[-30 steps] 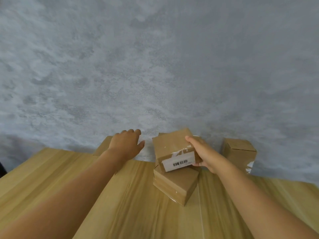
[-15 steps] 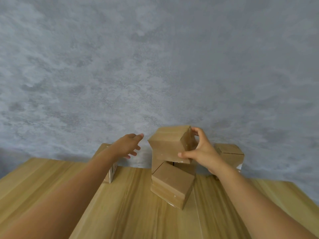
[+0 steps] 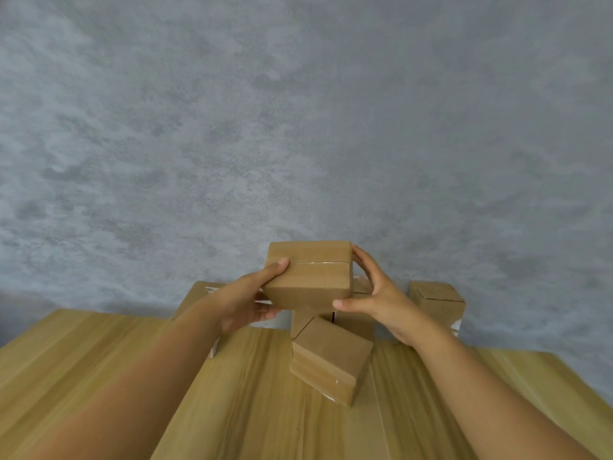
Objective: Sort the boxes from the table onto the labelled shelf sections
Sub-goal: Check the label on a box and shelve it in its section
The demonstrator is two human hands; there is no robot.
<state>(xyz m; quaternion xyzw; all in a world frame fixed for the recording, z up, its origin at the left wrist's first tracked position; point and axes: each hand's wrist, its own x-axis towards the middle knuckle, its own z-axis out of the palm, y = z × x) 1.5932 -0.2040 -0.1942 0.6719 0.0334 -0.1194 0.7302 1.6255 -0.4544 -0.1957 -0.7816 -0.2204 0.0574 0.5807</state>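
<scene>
wall (image 3: 298, 111) of mottled grey fills most of the view above a pale wooden table (image 3: 99, 376). plain brown cardboard boxes (image 3: 331, 356) sit on the table near the wall. lifted above them is a held box (image 3: 308, 277), brown, with a clear tape seam across its top. left hand (image 3: 245, 300) grips its left side, right hand (image 3: 381, 293) its right, thumbs curled on.

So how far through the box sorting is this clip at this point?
Nothing shows as done: no shelf is in view. In hand: one box held up between the left hand and right hand. Left: at least four boxes remain on the table, namely the near box, one behind it, the far-right box and one behind the left arm.
</scene>
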